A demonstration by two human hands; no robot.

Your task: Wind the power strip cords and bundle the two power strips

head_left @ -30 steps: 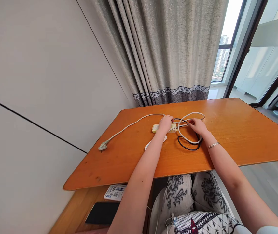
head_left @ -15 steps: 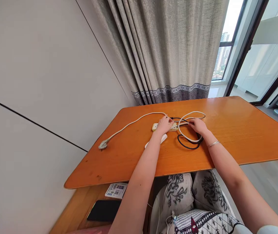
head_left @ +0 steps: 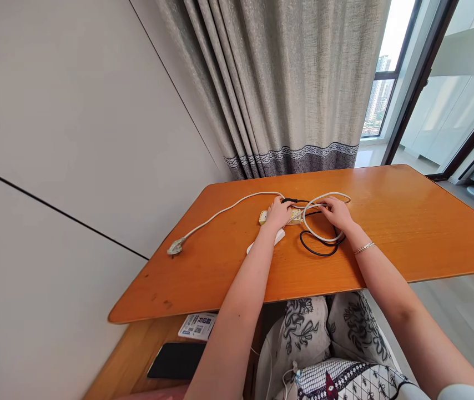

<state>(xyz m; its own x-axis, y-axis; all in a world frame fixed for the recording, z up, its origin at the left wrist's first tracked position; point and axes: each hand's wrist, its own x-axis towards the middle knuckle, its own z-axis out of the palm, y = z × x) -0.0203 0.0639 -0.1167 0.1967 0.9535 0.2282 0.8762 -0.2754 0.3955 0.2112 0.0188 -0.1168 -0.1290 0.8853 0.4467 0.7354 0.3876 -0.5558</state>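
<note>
My left hand (head_left: pixel 279 213) lies over the cream power strip (head_left: pixel 296 217), hiding its middle. The fingers are closed at the thick end of a black cable (head_left: pixel 320 254); the exact grip is partly hidden. My right hand (head_left: pixel 336 213) pinches the white cord (head_left: pixel 308 225) where it loops beside the strip's right end. The black cable also runs under this loop and coils below it on the table. At the far end of the white cord, a plug (head_left: pixel 175 247) rests at the left. Partly under my left forearm is a white oblong object (head_left: pixel 279 237).
The orange wooden table (head_left: pixel 407 222) has its front edge just above my lap. On a lower surface at the left lie a dark phone (head_left: pixel 176 360) and a printed card or booklet (head_left: pixel 197 326). A wall (head_left: pixel 74 139) borders the left side, and a curtain (head_left: pixel 295 83) hangs behind.
The black cable's thick end now shows more at my left fingertips. My right hand has shifted slightly up and left, and the black coil has slid a little left.
</note>
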